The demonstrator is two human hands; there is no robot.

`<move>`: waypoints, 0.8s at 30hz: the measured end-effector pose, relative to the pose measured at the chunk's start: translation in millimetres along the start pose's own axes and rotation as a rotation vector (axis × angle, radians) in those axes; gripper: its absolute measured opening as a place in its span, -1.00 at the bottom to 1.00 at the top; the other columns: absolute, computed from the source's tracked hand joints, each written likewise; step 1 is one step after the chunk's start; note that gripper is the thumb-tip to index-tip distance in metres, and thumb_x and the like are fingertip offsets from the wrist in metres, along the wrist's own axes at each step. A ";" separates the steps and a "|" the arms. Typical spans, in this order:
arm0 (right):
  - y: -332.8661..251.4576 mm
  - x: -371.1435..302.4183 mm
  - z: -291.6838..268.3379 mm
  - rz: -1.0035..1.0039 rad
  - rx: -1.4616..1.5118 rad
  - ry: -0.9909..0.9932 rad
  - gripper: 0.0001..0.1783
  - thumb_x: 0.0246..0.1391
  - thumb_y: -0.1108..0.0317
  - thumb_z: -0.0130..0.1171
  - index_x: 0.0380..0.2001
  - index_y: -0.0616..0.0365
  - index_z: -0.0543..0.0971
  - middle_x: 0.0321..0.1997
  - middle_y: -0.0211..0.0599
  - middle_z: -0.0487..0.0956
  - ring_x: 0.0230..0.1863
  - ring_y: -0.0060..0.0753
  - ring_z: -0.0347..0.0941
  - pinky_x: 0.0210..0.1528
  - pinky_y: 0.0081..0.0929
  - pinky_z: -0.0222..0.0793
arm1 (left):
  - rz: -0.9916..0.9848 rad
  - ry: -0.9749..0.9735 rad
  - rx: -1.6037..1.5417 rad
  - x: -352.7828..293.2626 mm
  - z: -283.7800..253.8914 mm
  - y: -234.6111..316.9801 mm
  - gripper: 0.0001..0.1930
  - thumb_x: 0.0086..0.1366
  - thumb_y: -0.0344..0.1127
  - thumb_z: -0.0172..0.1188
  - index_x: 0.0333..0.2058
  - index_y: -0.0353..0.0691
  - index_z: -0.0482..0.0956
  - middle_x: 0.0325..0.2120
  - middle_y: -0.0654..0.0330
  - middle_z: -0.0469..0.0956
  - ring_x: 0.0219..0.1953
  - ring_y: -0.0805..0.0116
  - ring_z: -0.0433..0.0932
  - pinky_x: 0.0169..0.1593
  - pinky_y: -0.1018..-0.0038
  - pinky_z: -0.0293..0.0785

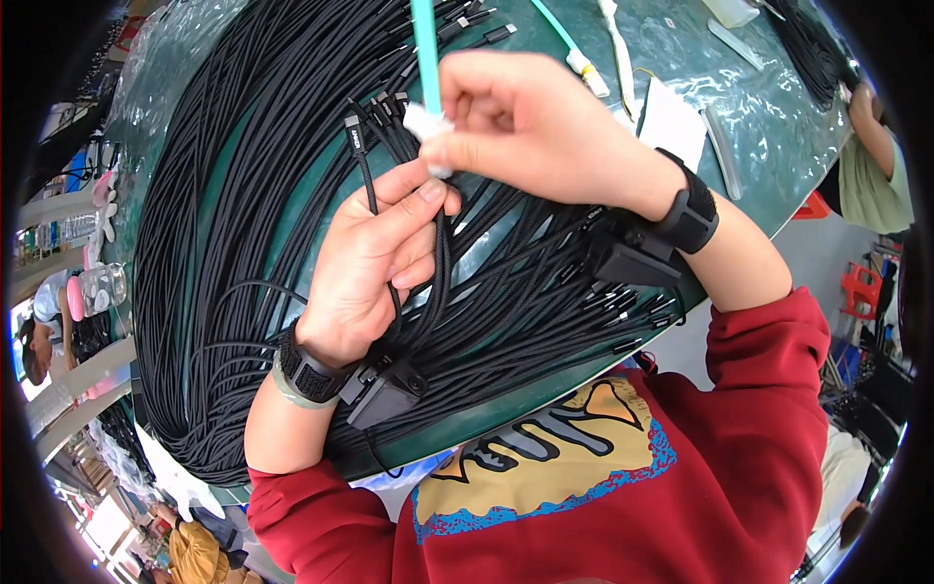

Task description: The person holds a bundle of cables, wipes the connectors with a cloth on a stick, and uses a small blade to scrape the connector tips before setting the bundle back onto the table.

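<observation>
Red sweatshirt fabric (754, 428), thick and matte, is seen nearest the camera, its sleeves pushed up above strapped wrist units (384, 391). Beyond it, braided black cables (441, 258) are pinched at the fingertips of the left hand (370, 243); another cable, tipped with a slim metal plug (353, 134), is routed through that hand. Just above, a soft, crumpled white wad (426, 122) is pinched between thumb and fingers of the right hand (545, 127), at the lower end of a flat, smooth teal stick (427, 54). If the wad were gripped loosely, it could be pulled off the stick; if the loose cable were snagged among its neighbours, the held ones could be dragged from the left fingers. Underneath, a heavy loop of cable bundles (199, 253) is spread over a glossy, film-covered green table (783, 175). Farther off, a co-worker's hand (862, 107) and a red plastic stool (861, 289) are seen.
</observation>
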State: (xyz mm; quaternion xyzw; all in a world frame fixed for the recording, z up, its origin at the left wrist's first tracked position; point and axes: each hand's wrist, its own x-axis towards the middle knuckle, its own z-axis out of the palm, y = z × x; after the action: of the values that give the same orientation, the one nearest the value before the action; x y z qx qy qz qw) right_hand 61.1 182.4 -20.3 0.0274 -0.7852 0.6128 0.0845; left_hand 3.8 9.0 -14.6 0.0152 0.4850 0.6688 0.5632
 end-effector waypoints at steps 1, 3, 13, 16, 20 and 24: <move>-1.2 -0.4 1.3 -0.009 -0.033 -0.016 -0.84 -0.05 0.46 0.11 -0.51 0.24 0.33 -0.61 -0.50 0.39 -0.56 -0.80 0.34 -0.57 -0.83 0.18 | -0.004 -0.001 -0.009 -0.1 -1.1 -0.2 -0.80 0.17 -0.44 -0.02 -0.20 -0.32 0.40 -0.49 0.30 0.43 -0.81 0.79 0.03 -0.77 0.80 -0.04; -3.1 -0.9 3.0 -0.021 -0.066 -0.034 -0.85 -0.05 0.46 0.11 -0.50 0.24 0.33 -0.61 -0.51 0.39 -0.55 -0.82 0.33 -0.56 -0.84 0.18 | -0.006 0.000 -0.019 -0.1 -3.0 -0.9 -0.79 0.18 -0.44 -0.02 -0.20 -0.32 0.40 -0.49 0.30 0.43 -0.81 0.79 0.03 -0.77 0.80 -0.04; -5.4 -2.0 -0.5 -0.020 -0.083 -0.084 -0.86 -0.04 0.45 0.11 -0.43 0.24 0.37 -0.51 -0.49 0.44 -0.46 -0.83 0.35 -0.46 -0.87 0.23 | -0.016 -0.063 -0.062 0.7 -6.8 -0.1 -0.77 0.21 -0.39 -0.07 -0.17 -0.33 0.37 -0.48 0.32 0.40 -0.80 0.78 0.02 -0.76 0.80 -0.06; -3.1 -0.2 -5.0 -0.002 -0.056 -0.070 -0.86 -0.03 0.44 0.10 -0.40 0.24 0.38 -0.48 -0.49 0.44 -0.43 -0.82 0.35 -0.44 -0.87 0.23 | -0.028 -0.084 -0.052 0.2 -4.2 2.3 -0.78 0.21 -0.39 -0.07 -0.19 -0.34 0.38 -0.49 0.32 0.40 -0.80 0.77 0.02 -0.76 0.79 -0.06; -0.8 2.7 -8.8 -0.010 0.087 0.022 -0.84 -0.01 0.42 0.09 -0.36 0.25 0.39 -0.44 -0.49 0.45 -0.38 -0.80 0.36 -0.39 -0.84 0.25 | -0.056 -0.107 -0.008 -3.0 -1.0 4.9 -0.80 0.20 -0.39 -0.05 -0.24 -0.35 0.41 -0.53 0.34 0.40 -0.80 0.76 0.01 -0.76 0.78 -0.06; -5.9 1.9 -12.0 0.005 0.271 0.076 -0.81 -0.02 0.40 0.10 -0.32 0.22 0.39 -0.46 -0.47 0.45 -0.42 -0.72 0.37 -0.40 -0.81 0.26 | -0.047 -0.077 0.049 -3.3 -0.3 5.5 -0.83 0.16 -0.41 0.01 -0.29 -0.36 0.44 -0.58 0.35 0.39 -0.81 0.76 0.02 -0.76 0.77 -0.06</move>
State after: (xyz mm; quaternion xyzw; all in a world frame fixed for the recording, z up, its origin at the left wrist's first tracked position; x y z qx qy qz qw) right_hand 61.3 192.6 -11.5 0.0136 -0.6915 0.7142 0.1081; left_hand 0.8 6.9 -9.4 0.0433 0.4794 0.6422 0.5965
